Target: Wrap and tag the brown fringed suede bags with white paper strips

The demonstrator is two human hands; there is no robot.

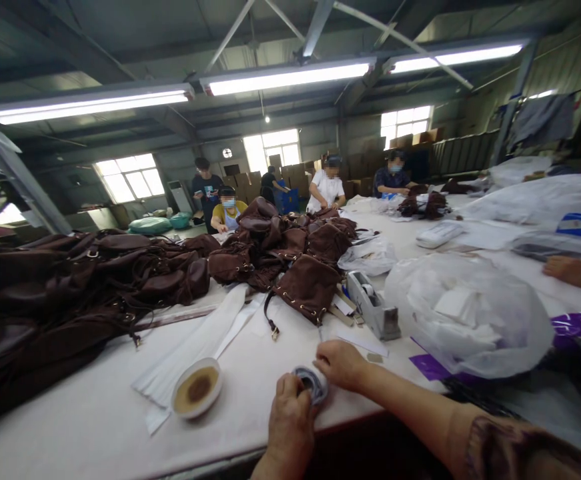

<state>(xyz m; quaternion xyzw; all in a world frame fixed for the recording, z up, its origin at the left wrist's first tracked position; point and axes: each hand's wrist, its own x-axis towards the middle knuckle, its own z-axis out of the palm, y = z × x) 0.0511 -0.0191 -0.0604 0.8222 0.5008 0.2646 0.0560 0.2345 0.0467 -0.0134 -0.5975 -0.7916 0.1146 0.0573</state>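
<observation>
My left hand (289,413) and my right hand (339,363) meet at the near edge of the white table (95,420). Together they grip a small roll of clear tape (313,383), held between the fingers of both hands. Just beyond my hands lies a brown suede bag (307,288) with a dangling strap. A grey tape dispenser (373,307) stands to the right of that bag. Left of my hands, a white roll with a brown core (196,389) lies flat on top of folded white paper strips (195,343).
A long heap of brown bags (85,280) covers the left and middle of the table. A large clear plastic bag of white pieces (465,317) sits at right, beside purple sheets (577,325). Another person's hand (567,270) rests far right. Several people work at the far end.
</observation>
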